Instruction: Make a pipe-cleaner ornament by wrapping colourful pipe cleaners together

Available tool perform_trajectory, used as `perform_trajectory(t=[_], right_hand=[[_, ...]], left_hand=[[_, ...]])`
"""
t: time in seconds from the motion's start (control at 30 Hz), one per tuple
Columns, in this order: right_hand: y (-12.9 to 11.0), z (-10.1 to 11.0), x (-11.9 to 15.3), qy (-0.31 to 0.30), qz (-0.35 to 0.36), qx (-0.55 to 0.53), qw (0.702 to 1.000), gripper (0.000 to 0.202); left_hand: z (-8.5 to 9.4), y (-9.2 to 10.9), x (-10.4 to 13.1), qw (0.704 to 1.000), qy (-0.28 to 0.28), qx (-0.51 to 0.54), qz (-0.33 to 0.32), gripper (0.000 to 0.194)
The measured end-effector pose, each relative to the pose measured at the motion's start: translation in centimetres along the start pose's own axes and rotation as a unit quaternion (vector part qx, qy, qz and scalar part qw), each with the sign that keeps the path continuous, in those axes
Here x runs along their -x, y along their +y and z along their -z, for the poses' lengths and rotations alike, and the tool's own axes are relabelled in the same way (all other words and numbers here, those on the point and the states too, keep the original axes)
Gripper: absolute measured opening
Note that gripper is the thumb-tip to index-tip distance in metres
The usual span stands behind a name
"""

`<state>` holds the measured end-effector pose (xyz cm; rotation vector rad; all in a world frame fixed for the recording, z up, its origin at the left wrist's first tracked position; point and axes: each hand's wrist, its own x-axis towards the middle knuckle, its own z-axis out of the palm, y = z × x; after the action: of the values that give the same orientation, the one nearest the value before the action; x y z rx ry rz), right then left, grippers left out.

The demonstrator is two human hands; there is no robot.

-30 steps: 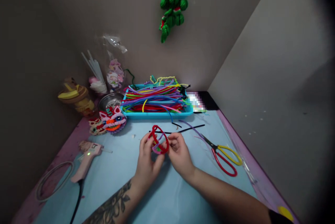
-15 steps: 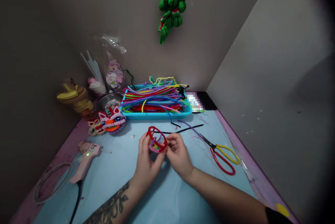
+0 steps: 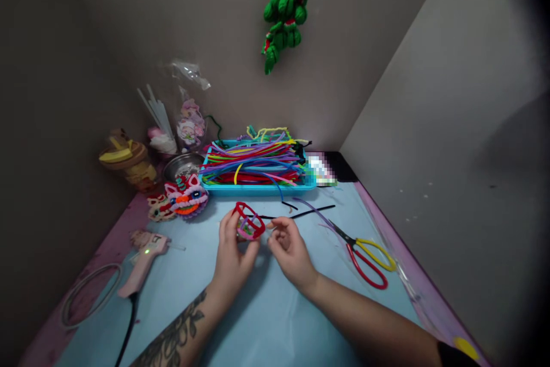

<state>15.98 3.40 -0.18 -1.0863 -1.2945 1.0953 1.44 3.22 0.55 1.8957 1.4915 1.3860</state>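
My left hand [image 3: 235,253] grips a small round frame of red, purple and pink pipe cleaners [image 3: 250,221], with some green showing inside it. The frame is tilted, its red rim facing up and to the right. Just right of it, my right hand [image 3: 293,251] has its fingers curled, thumb near the fingertips, and does not touch the frame. Whether something small is between those fingers is too small to tell. Behind the hands, black pipe cleaners [image 3: 315,210] lie on the blue mat [image 3: 275,321].
A blue tray [image 3: 258,190] of colourful pipe cleaners stands at the back. Scissors [image 3: 354,241] lie on the right, a pink glue gun [image 3: 141,264] with its cable on the left. Behind the glue gun are a lion-head figure [image 3: 187,198], a metal bowl [image 3: 183,166] and a cup [image 3: 133,166].
My left hand has moved slightly left with the frame, which has tilted. My right hand has come away from the frame, leaving a gap between them.
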Motion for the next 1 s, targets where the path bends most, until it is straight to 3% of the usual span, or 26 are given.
perform_trajectory(t=[0.1,0.2,0.33,0.47,0.53,0.6,0.73,0.87,1.0], right_hand=[[-0.3,0.7,-0.3,0.007,0.040,0.067,0.997,0.026],[-1.0,1.0,-0.7,-0.029,0.074,0.100,0.992,0.022],[-1.5,0.8,-0.8,-0.045,0.044,0.101,0.993,0.017],[-1.4,0.7,-0.8,-0.035,0.018,0.070,0.997,0.018],[-1.3,0.8,-0.9,-0.020,0.021,0.053,0.998,0.018],[-1.3,1.0,-0.9,-0.015,0.028,0.048,0.998,0.016],[-1.3,1.1,-0.7,-0.043,0.044,0.061,0.996,0.015],[-1.4,1.0,-0.5,-0.072,0.049,0.076,0.993,0.016],[-1.3,1.0,-0.3,-0.063,0.049,0.080,0.994,0.013]], left_hand=[[0.7,-0.1,-0.6,0.998,-0.043,-0.049,-0.022,0.063],[0.8,0.1,-0.6,0.988,-0.095,-0.105,-0.059,0.060],[0.5,0.3,-0.3,0.975,-0.150,-0.144,-0.077,0.055],[0.5,0.4,-0.1,0.980,-0.167,-0.079,-0.076,0.056],[0.5,0.6,-0.2,0.988,-0.152,-0.007,-0.034,0.058],[0.6,0.8,-0.4,0.985,-0.134,0.089,0.058,0.062],[0.5,1.3,-1.2,0.924,-0.138,0.260,0.244,0.062],[0.6,2.0,-1.6,0.885,-0.161,0.317,0.301,0.056],[0.6,2.0,-1.6,0.883,-0.153,0.324,0.302,0.054]])
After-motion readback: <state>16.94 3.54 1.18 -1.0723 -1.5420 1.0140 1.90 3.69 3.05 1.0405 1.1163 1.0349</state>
